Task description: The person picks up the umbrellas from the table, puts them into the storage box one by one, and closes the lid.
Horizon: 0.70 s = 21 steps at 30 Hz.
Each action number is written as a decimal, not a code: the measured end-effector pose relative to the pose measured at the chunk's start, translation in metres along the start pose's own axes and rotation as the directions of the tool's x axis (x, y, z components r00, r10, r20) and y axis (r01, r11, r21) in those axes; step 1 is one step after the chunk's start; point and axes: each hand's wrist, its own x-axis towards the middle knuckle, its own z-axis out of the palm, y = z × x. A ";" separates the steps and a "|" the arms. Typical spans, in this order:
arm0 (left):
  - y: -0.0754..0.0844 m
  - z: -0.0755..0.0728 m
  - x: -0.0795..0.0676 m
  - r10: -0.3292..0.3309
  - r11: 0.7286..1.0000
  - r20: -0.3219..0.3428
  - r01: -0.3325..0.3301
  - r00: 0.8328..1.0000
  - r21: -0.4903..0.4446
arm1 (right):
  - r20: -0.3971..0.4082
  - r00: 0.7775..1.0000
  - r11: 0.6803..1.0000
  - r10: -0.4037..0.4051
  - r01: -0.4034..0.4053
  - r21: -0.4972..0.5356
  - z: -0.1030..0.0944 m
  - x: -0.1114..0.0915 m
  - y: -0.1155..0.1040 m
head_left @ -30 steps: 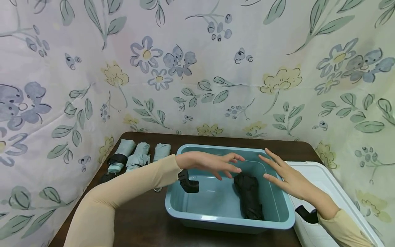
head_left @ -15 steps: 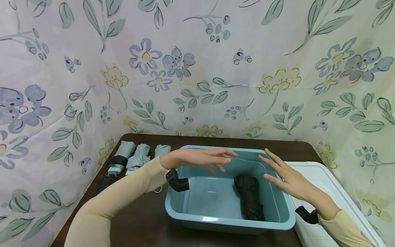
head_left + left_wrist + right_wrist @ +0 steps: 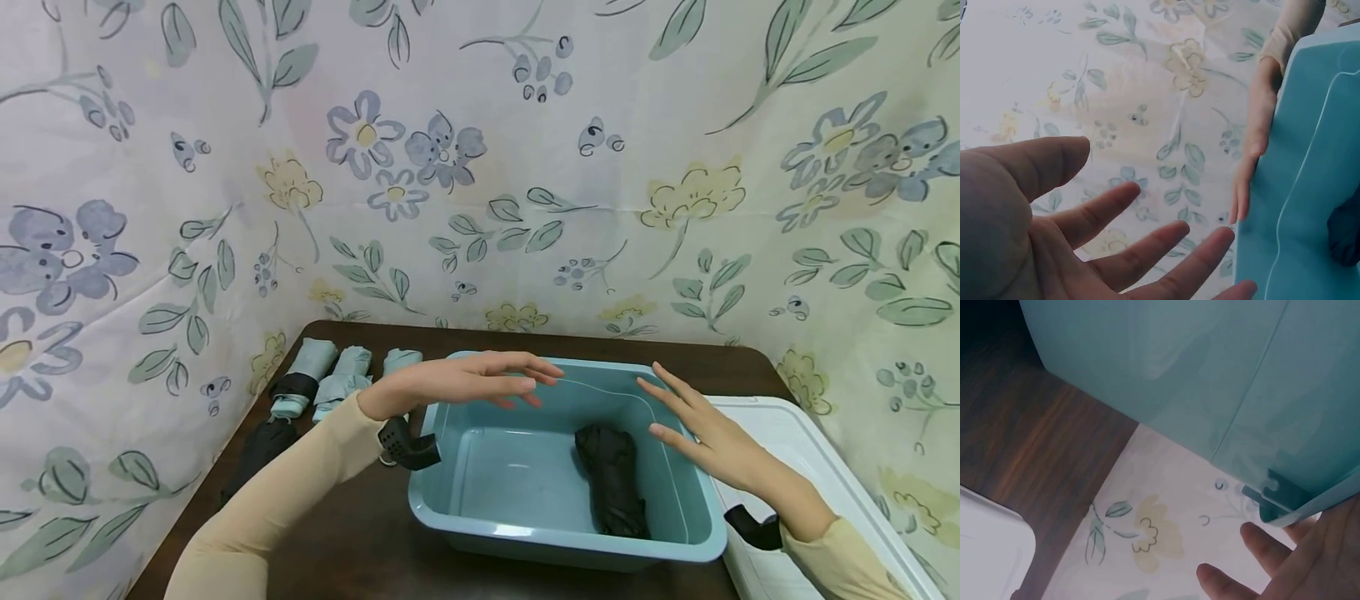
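A light-blue plastic bin (image 3: 517, 531) stands on the dark table, and a black folded umbrella (image 3: 611, 479) lies inside along its right side. My left hand (image 3: 465, 383) is held over the bin's far left part, fingers extended and nothing in them; its spread fingers (image 3: 1132, 256) show in the left wrist view. My right hand (image 3: 712, 442) lies against the bin's right rim with fingers spread. In the right wrist view, the right hand (image 3: 1310, 569) is beside the rim, part of it hidden behind the bin's edge.
Left of the bin lie light-blue folded umbrellas (image 3: 307, 375), partly behind the left arm. A black folded umbrella (image 3: 262, 454) lies nearer, also partly covered. A white lid-like panel (image 3: 757, 408) is at the right. Floral cloth (image 3: 480, 208) hangs behind the table (image 3: 360, 533).
My left hand has drawn back to the left and slightly up, away from above the umbrella in the bin. My right hand stays at the rim. The head view has shifted slightly.
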 end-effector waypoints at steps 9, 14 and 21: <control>-0.018 -0.002 -0.012 0.144 0.986 -0.072 -0.149 0.987 -0.071 | -0.024 0.999 0.998 -0.033 0.034 0.054 0.002 -0.001 0.002; -0.030 -0.002 -0.022 0.188 0.973 -0.125 -0.202 0.974 -0.112 | -0.027 0.999 0.997 -0.032 0.034 0.068 0.004 -0.002 0.003; -0.043 -0.005 -0.038 0.218 0.957 -0.203 -0.250 0.954 -0.146 | -0.039 0.999 0.998 -0.031 0.034 0.062 0.004 -0.002 0.004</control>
